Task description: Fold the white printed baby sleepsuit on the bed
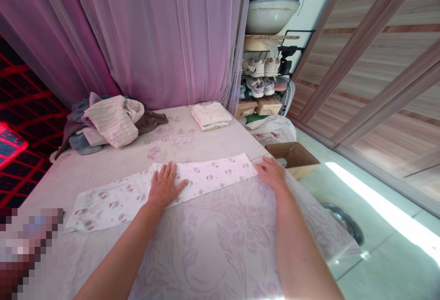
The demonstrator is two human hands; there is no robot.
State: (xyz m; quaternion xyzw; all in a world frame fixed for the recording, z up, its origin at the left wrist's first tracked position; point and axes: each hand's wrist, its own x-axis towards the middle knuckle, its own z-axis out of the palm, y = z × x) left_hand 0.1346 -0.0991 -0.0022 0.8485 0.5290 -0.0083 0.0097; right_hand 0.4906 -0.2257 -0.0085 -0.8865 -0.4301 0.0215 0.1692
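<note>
A pair of white trousers point(209, 176) with a small cartoon print lies folded lengthwise in a long strip across the table. My left hand point(164, 185) rests flat on the middle of the strip, fingers stretched and thumb out to the side. At the strip's right end, my right hand point(271, 171) has its fingers curled in at the corner of the cloth; the fingertips are partly hidden. Farther back on the table sits a neat stack of folded light clothes point(211, 115). A loose heap of clothes point(113, 119), with a striped piece on top, lies at the back left.
A floral cloth point(220, 245) covers the table. Purple curtains point(154, 38) hang behind it. Right of the table are an open cardboard box point(304, 158), a metal basin point(347, 222) on the floor, a shoe rack point(263, 77) and wooden wardrobe doors point(374, 70).
</note>
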